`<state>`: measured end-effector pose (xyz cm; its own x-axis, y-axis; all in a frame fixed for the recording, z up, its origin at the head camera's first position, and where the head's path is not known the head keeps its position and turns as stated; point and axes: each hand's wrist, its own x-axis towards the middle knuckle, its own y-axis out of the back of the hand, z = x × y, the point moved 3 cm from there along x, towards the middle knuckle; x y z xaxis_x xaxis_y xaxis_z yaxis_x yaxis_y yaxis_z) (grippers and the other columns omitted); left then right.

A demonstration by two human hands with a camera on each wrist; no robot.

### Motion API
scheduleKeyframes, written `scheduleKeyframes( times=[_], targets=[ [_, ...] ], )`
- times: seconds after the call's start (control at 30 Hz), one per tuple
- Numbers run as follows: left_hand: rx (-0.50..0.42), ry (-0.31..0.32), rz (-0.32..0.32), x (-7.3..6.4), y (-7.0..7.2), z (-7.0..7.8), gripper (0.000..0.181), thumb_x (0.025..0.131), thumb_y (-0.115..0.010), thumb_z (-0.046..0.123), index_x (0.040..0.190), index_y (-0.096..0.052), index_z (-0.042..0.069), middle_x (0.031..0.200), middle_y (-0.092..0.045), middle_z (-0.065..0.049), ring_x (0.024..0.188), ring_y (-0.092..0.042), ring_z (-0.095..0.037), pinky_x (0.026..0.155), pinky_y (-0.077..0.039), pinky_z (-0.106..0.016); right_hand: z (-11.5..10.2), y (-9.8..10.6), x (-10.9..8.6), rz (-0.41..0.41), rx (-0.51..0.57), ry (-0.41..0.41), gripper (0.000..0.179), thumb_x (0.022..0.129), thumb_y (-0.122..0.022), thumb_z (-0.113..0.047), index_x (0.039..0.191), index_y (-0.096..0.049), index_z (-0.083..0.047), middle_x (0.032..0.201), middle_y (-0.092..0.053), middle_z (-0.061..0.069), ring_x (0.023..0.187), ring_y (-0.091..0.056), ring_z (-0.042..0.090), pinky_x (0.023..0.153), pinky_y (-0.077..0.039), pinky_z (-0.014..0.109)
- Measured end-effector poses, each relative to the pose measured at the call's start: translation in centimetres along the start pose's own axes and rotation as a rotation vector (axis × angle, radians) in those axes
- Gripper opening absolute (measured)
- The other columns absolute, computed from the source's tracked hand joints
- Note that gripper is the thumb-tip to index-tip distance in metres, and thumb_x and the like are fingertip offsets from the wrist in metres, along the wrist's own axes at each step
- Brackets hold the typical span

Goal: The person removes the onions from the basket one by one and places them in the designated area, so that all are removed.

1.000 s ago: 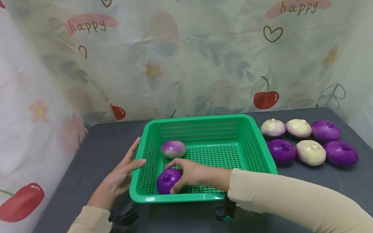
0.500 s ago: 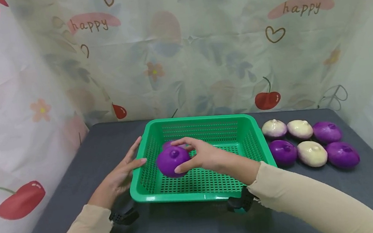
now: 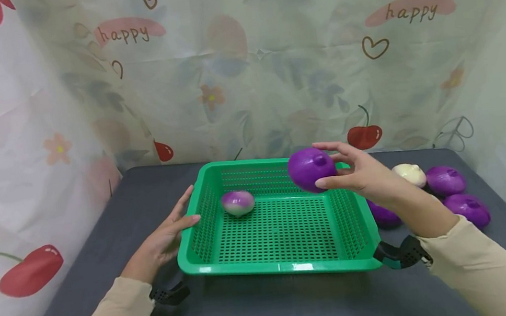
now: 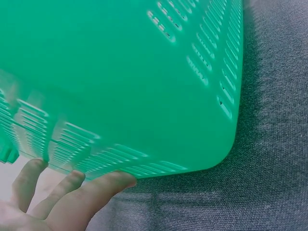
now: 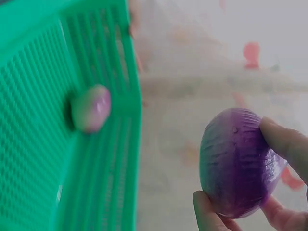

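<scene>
In the head view my right hand [image 3: 366, 173] holds a purple onion [image 3: 311, 169] above the basket's back right corner. The right wrist view shows the thumb and fingers around this onion [image 5: 236, 163]. A purple-and-white onion [image 3: 238, 203] lies on its side inside the green plastic basket [image 3: 281, 268], towards the left. My left hand [image 3: 163, 240] touches the basket's left side, its fingers extended along the outer wall and the thumb at the rim. Up close, the left wrist view has those fingers [image 4: 72, 192] against the slotted outer wall.
Right of the basket, several onions stand on the dark grey tabletop [image 3: 272, 311]. A white onion [image 3: 409, 174] and purple onions [image 3: 445, 180] show, while my right hand and forearm hide others. A printed curtain [image 3: 264, 98] hangs behind the table and along both sides.
My right hand has lifted the purple onion out of the basket's front left and carried it up to the right. The left hand stays at the basket's left side.
</scene>
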<state>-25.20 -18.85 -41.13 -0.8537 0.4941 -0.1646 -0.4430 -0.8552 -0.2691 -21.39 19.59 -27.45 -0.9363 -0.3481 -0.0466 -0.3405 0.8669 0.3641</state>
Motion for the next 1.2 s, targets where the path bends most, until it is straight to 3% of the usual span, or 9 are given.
scheduleKeyframes(
  times=[0.1,0.3,0.43,0.6,0.83,1.0,1.07,1.2],
  targets=[
    [-0.007,0.003,-0.003,0.1,0.1,-0.1,0.082,0.099,-0.053,0.013,0.151,-0.001,0.050,0.160,-0.008,-0.016,0.132,-0.040,-0.034,0.093,-0.048,-0.051,0.5,2.1,-1.4,0.056,-0.031,-0.001,0.071,0.092,-0.068,-0.022,0.151,-0.030,-0.025,0.146,-0.037,0.015,0.125,-0.050,0.029,0.095,-0.049,0.035],
    [-0.017,0.011,0.012,0.2,0.1,-0.3,0.082,0.099,-0.054,0.013,0.151,-0.005,0.052,0.160,-0.010,-0.015,0.133,-0.039,-0.037,0.093,-0.048,-0.053,2.2,5.3,-4.0,0.143,-0.004,0.032,0.066,0.096,-0.062,-0.017,0.151,-0.029,-0.029,0.141,-0.035,0.007,0.107,-0.059,0.001,0.084,-0.052,0.019],
    [-0.030,0.016,0.017,0.2,0.1,-0.3,0.081,0.099,-0.054,0.012,0.150,-0.006,0.053,0.160,-0.011,-0.014,0.135,-0.037,-0.039,0.094,-0.048,-0.053,4.0,7.0,-5.8,0.201,-0.058,0.032,0.065,0.098,-0.058,-0.016,0.152,-0.026,-0.031,0.145,-0.030,0.008,0.107,-0.054,-0.006,0.081,-0.051,0.015],
    [-0.036,0.019,0.024,0.1,0.0,-0.3,0.082,0.099,-0.054,0.011,0.150,-0.006,0.053,0.160,-0.011,-0.015,0.135,-0.036,-0.039,0.093,-0.048,-0.053,6.6,8.2,-7.7,0.229,-0.009,-0.004,0.066,0.098,-0.057,-0.013,0.153,-0.025,-0.031,0.147,-0.025,0.008,0.108,-0.051,-0.006,0.079,-0.052,0.015],
    [-0.033,0.009,0.023,0.1,-0.1,-0.2,0.081,0.099,-0.053,0.011,0.150,-0.005,0.052,0.160,-0.012,-0.015,0.135,-0.036,-0.039,0.093,-0.048,-0.052,10.9,7.9,-9.6,0.276,0.021,-0.060,0.069,0.096,-0.060,-0.012,0.154,-0.026,-0.028,0.142,-0.029,0.002,0.101,-0.053,-0.014,0.076,-0.053,0.015],
    [-0.043,0.007,0.021,0.1,0.0,-0.2,0.081,0.100,-0.051,0.009,0.151,-0.005,0.051,0.160,-0.011,-0.014,0.135,-0.036,-0.038,0.094,-0.048,-0.052,13.7,6.5,-10.6,0.308,0.129,-0.097,0.066,0.095,-0.062,-0.009,0.151,-0.031,-0.025,0.131,-0.037,-0.010,0.099,-0.056,-0.011,0.076,-0.053,0.016],
    [-0.041,0.008,0.028,0.2,0.0,-0.3,0.081,0.099,-0.052,0.010,0.151,-0.006,0.051,0.160,-0.011,-0.013,0.135,-0.036,-0.038,0.094,-0.048,-0.052,14.7,5.9,-10.9,0.324,0.113,-0.113,0.066,0.094,-0.063,-0.010,0.151,-0.032,-0.024,0.125,-0.038,-0.016,0.097,-0.057,-0.009,0.076,-0.053,0.017],
    [-0.037,0.013,0.039,0.2,0.0,-0.3,0.081,0.099,-0.053,0.010,0.151,-0.006,0.051,0.160,-0.011,-0.013,0.136,-0.034,-0.040,0.094,-0.047,-0.053,16.4,5.0,-11.4,0.340,-0.025,-0.200,0.071,0.093,-0.066,-0.020,0.154,-0.028,-0.021,0.125,-0.037,-0.016,0.095,-0.052,-0.013,0.075,-0.050,0.015]
  ],
)
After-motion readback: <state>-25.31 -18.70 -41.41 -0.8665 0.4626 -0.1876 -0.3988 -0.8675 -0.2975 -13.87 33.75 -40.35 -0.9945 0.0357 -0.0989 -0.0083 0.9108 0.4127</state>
